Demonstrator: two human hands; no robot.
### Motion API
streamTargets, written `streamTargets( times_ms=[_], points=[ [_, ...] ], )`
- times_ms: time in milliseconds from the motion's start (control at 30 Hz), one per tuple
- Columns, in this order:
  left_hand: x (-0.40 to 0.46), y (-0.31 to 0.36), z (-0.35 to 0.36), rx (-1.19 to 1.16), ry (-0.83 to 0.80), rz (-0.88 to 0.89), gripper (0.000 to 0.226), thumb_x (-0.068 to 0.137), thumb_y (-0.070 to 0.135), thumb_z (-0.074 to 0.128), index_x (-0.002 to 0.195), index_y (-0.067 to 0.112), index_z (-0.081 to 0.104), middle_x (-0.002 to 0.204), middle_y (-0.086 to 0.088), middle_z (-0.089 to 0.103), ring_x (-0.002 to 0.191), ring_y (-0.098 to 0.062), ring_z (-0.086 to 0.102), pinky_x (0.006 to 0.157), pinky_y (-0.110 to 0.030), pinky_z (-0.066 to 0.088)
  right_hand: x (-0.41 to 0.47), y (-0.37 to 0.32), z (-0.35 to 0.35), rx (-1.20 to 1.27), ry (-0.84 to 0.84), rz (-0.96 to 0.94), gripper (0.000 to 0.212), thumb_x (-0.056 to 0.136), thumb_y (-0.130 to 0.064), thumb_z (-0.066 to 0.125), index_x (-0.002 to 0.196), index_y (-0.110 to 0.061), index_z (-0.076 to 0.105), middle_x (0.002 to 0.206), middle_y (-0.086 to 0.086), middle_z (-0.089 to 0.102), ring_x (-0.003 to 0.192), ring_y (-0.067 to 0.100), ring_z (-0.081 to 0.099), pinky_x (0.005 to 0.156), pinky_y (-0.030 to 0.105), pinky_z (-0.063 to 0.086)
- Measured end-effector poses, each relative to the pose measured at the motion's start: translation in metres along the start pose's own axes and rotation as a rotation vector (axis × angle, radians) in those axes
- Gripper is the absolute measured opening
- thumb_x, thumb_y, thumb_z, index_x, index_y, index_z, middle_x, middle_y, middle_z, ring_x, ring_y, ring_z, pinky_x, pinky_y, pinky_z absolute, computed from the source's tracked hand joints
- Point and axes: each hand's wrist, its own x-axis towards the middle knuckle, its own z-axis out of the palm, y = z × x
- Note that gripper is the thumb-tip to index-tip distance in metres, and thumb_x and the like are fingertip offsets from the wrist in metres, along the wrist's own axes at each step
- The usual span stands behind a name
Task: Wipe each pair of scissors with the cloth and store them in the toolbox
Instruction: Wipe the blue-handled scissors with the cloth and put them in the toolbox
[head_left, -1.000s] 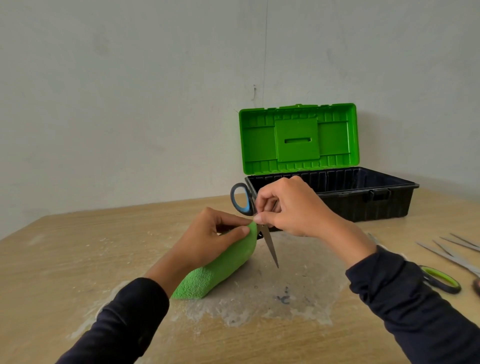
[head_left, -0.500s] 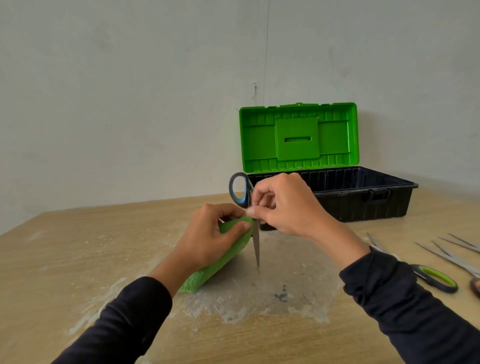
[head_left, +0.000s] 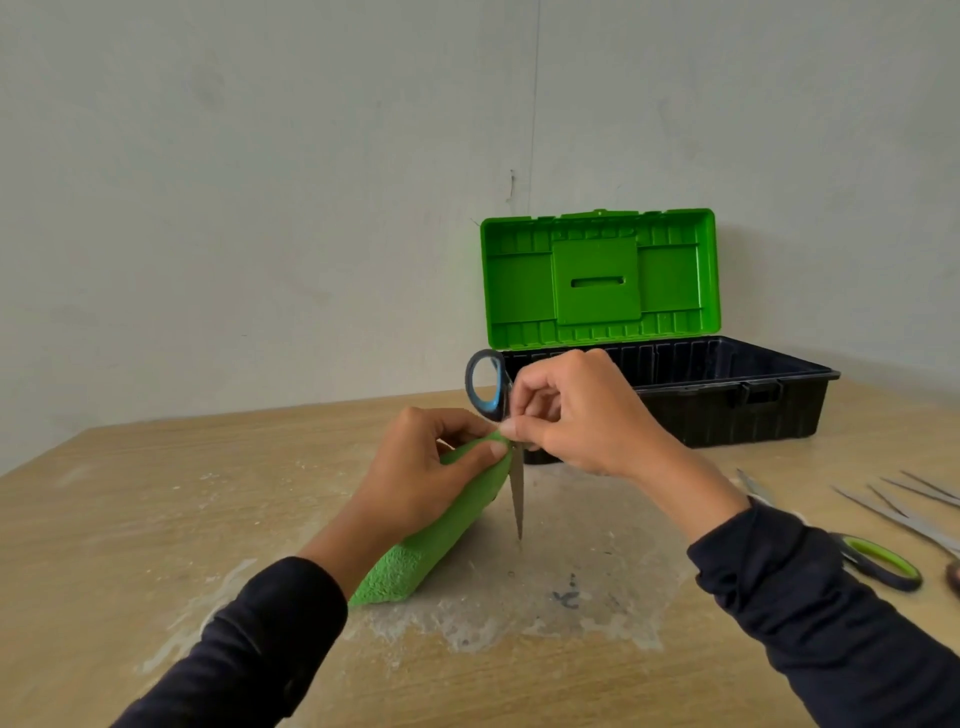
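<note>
A workshop corner: stained wooden bench (head_left: 156, 519), bare plaster wall (head_left: 234, 208).

Blue-handled scissors (head_left: 511, 452) upright, tip down, against green cloth (head_left: 441, 530), open toolbox (head_left: 727, 410) behind

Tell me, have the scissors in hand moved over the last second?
Yes. The blue-handled scissors have swung upright: the blade tip came back from the right to point straight down, and the handle loop rose against the toolbox front wall.
</note>
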Motion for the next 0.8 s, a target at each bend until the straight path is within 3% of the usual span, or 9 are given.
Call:
streamTargets(
  times_ms=[300, 533, 667, 800],
  points=[
    [0.002, -0.002, -0.012, 0.038, 0.001, -0.014, 0.009, 0.080, 0.026, 0.069, 0.086, 0.022, 0.073, 0.078, 0.008, 0.071, 0.074, -0.008, 0.063, 0.070, -0.027, 0.050, 0.001, 0.010, -0.017, 0.107, 0.041, 0.070, 0.020, 0.074, -0.013, 0.076, 0.062, -0.020, 0.061, 0.058, -0.003, 0.064, 0.052, 0.010, 0.066, 0.055, 0.028, 0.056],
    [0.001, 0.005, -0.004, 0.015, 0.025, -0.013, 0.013, 0.078, 0.028, 0.070, 0.089, 0.023, 0.074, 0.080, 0.012, 0.071, 0.071, -0.001, 0.060, 0.070, -0.023, 0.049, 0.000, 0.001, -0.007, 0.060, 0.000, 0.007, 0.018, 0.073, -0.014, 0.076, 0.063, -0.022, 0.063, 0.059, -0.009, 0.063, 0.057, 0.009, 0.064, 0.060, 0.033, 0.058],
    [0.001, 0.006, -0.005, 0.052, -0.004, 0.020, 0.014, 0.080, 0.028, 0.068, 0.091, 0.022, 0.074, 0.082, 0.012, 0.072, 0.073, -0.001, 0.062, 0.068, -0.017, 0.048, 0.000, 0.001, -0.008, 0.088, 0.019, 0.014, 0.013, 0.072, -0.015, 0.077, 0.065, -0.017, 0.066, 0.061, -0.003, 0.066, 0.059, 0.013, 0.067, 0.061, 0.039, 0.058],
    [0.001, 0.005, -0.009, 0.020, 0.034, 0.011, 0.020, 0.078, 0.025, 0.070, 0.095, 0.016, 0.074, 0.093, 0.007, 0.073, 0.082, 0.003, 0.065, 0.072, -0.009, 0.048, 0.000, 0.006, -0.015, 0.124, 0.057, 0.055, 0.014, 0.072, -0.013, 0.077, 0.064, -0.013, 0.066, 0.060, 0.001, 0.067, 0.056, 0.015, 0.067, 0.059, 0.035, 0.059]
  ],
)
